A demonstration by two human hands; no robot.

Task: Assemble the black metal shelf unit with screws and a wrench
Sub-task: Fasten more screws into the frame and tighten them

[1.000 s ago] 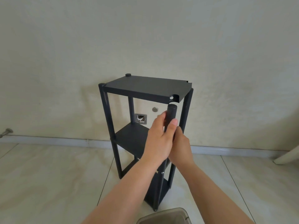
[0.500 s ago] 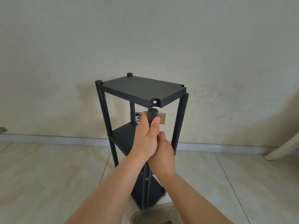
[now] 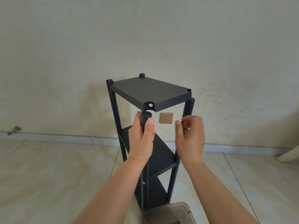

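Observation:
A black metal shelf unit (image 3: 150, 89) stands on the floor against the wall, with three tiers. My left hand (image 3: 144, 136) grips the top of the near front post (image 3: 145, 116), whose end sits just below the top shelf's front corner bracket (image 3: 149, 105). That bracket shows an unfilled screw hole. My right hand (image 3: 190, 135) hovers in the air in front of the right post (image 3: 188, 109), blurred, fingers loosely curled and holding nothing I can make out. No wrench or loose screw is visible.
A clear plastic container (image 3: 168, 213) sits on the floor at the bottom edge, near the shelf's base. A gold wall socket (image 3: 166, 118) shows behind the shelf. A door stop (image 3: 14, 130) lies at the far left; a pale furniture leg (image 3: 289, 155) at the right.
My right hand has let go of the front post and moved right, away from my left hand. The view has shifted so the shelf appears slightly turned.

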